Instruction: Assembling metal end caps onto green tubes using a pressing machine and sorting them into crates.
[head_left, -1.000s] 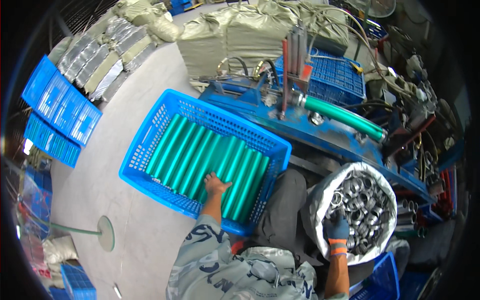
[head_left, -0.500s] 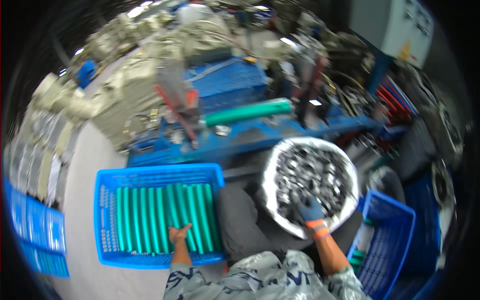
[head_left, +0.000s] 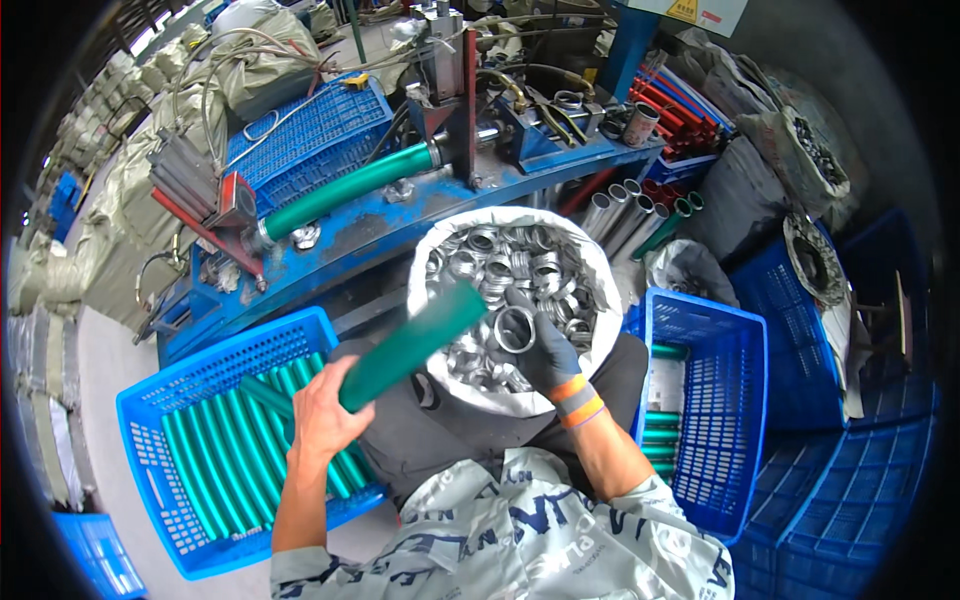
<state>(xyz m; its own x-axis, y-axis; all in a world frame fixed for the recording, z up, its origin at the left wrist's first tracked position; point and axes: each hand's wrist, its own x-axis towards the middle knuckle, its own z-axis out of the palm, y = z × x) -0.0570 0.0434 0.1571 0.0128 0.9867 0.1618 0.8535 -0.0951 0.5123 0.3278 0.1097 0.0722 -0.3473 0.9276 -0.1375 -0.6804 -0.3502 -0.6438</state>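
Observation:
My bare left hand (head_left: 326, 410) is closed round the near end of a green tube (head_left: 410, 345), whose blurred far end points up and right over the sack. In its dark glove with an orange cuff, my right hand (head_left: 548, 355) grips a silver metal ring (head_left: 514, 329) between thumb and fingers, just beyond the tube's far end and apart from it. Beneath both is a round white sack (head_left: 432, 238) full of loose metal rings (head_left: 500, 266), between my knees. To the left, a blue crate (head_left: 150, 420) holds a row of green tubes (head_left: 222, 465), one lying crosswise on top.
Ahead stands a blue workbench (head_left: 350, 240) with another green tube (head_left: 350, 188) clamped along it. A blue crate (head_left: 705, 310) with a few green tubes is at my right. Metal tubes (head_left: 625, 215) stand behind the sack, and red tubes (head_left: 680, 105) lie farther back.
My left hand has lifted a green tube out of the left crate and brought it over the sack. My right hand has come up from among the rings holding one. The view has turned right.

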